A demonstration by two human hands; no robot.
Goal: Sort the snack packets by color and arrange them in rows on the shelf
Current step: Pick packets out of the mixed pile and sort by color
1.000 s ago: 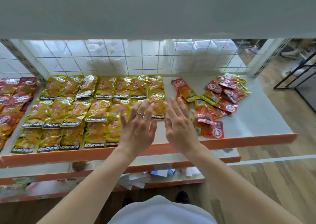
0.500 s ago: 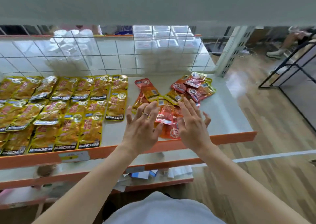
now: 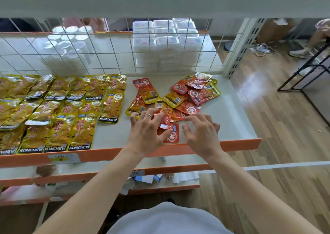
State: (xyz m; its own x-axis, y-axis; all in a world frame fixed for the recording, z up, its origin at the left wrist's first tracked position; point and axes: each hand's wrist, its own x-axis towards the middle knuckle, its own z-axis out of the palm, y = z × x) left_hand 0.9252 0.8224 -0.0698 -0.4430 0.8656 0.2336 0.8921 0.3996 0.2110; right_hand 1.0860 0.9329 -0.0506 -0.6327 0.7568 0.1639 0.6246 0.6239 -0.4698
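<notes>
The yellow packets (image 3: 59, 109) fill rows on the shelf (image 3: 232, 119), left of the red pile (image 3: 189, 98). The left hand (image 3: 144, 135) and right hand (image 3: 203, 137) spread wide over it.

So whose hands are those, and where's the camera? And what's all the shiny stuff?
There's no machine here. Those are a person's two bare hands, and the one picture comes from a camera worn on their head, looking down, so you see what they see. The left hand, with a ring, has its fingers spread over the near edge of a jumbled pile of red and orange packets. The right hand is beside it, fingers loosely spread and a bit blurry. Neither hand seems to grip anything. To the left, yellow packets lie in neat rows on the same shelf. A wire grid stands behind.
</notes>
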